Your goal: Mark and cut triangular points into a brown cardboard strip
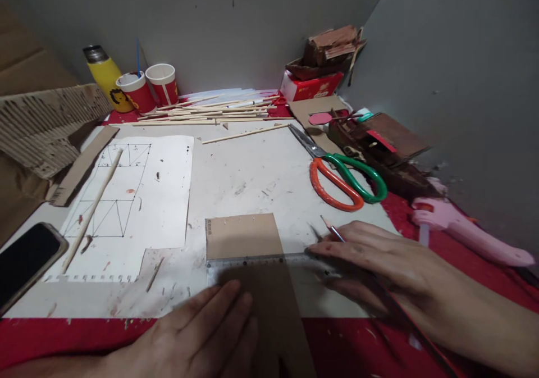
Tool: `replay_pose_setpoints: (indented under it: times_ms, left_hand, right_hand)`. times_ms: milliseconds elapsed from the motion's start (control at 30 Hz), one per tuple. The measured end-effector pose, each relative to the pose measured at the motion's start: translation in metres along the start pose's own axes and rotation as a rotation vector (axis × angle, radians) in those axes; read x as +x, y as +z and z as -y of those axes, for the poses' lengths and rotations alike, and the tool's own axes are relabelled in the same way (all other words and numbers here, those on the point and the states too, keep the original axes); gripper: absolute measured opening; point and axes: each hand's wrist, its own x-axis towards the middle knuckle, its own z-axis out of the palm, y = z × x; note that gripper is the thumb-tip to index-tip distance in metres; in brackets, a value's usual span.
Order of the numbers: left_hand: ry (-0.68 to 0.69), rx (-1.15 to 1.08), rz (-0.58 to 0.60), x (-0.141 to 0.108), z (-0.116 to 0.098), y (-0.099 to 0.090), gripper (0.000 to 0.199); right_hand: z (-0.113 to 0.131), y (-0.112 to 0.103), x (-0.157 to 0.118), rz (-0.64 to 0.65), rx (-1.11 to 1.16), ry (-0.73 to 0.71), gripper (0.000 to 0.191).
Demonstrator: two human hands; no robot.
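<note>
A strip of brown cardboard [242, 235] lies on the white board in front of me, its near part in shadow. Across it rests a clear ruler [261, 259]. My left hand [197, 336] lies with outstretched fingers on the cardboard, just below the ruler's left part. In my right hand [391, 260] is a pencil [332, 230], its point up and to the left. Fingers of that hand also touch the ruler's right end. Scissors [332, 167] with one orange and one green handle lie open beyond my right hand.
A paper with drawn frames [168, 192] carries a wooden stick [93, 209]. A phone [31, 263] sits left, a pink glue gun [467, 229] right. Behind are thin sticks [202, 114], paper cups [162, 83], a yellow bottle [107, 80] and brown cardboard models [379, 142].
</note>
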Motion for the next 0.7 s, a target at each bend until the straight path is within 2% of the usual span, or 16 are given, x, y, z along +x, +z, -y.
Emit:
replay_pose_setpoints:
  times_ms: [133,300,467,700]
  left_hand:
    - [-0.094,0.044,-0.053,0.003,-0.008,0.016,0.031]
    - [-0.201,0.072,-0.106,0.002,-0.018,0.037,0.036]
    - [-0.210,0.066,-0.133,0.002,-0.020,0.039,0.037]
    - [-0.209,0.025,-0.143,0.003,-0.016,0.038,0.038]
  right_hand:
    - [0.000,0.001,0.001,-0.003,0.001,-0.015,0.042]
    - [0.001,0.001,-0.002,-0.001,-0.011,-0.024,0.042]
    - [0.001,0.001,-0.002,0.009,-0.025,-0.027,0.045]
    - [-0.001,0.002,-0.004,0.030,-0.035,-0.022,0.035]
